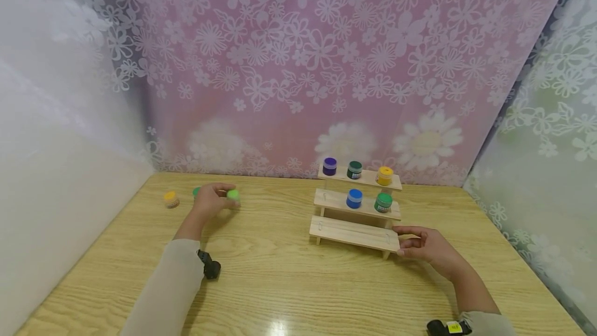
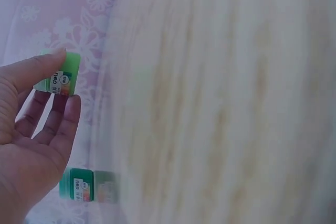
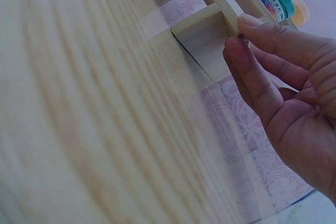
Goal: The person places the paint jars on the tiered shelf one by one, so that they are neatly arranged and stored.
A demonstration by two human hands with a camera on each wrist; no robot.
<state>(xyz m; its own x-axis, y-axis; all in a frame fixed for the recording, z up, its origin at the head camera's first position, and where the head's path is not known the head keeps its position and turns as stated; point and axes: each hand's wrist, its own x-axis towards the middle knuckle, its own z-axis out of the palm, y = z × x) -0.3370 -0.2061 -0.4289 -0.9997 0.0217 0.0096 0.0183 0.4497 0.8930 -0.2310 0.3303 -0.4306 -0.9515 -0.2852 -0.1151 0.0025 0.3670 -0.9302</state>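
In the head view my left hand [image 1: 212,202] pinches a light green paint jar [image 1: 233,195] between thumb and fingers; the left wrist view shows the jar's label. On the right, my right hand [image 1: 431,249] grips the end of the lowest step of a three-tier wooden rack [image 1: 354,232], thumb and fingertips on the board's edge. The rack's top tier bears a purple jar [image 1: 329,167], a dark green jar [image 1: 354,170] and a yellow jar [image 1: 384,176]. A blue jar [image 1: 354,198] and a green jar [image 1: 383,203] stand on the middle tier. Its lowest tier is bare.
An orange-yellow jar [image 1: 171,199] stands at the table's far left. Another green jar [image 1: 196,191] sits partly hidden behind my left hand. A pink flowered curtain [image 1: 280,92] hangs behind the wooden table [image 1: 270,274], with a pale wall at the left and patterned cloth at the right.
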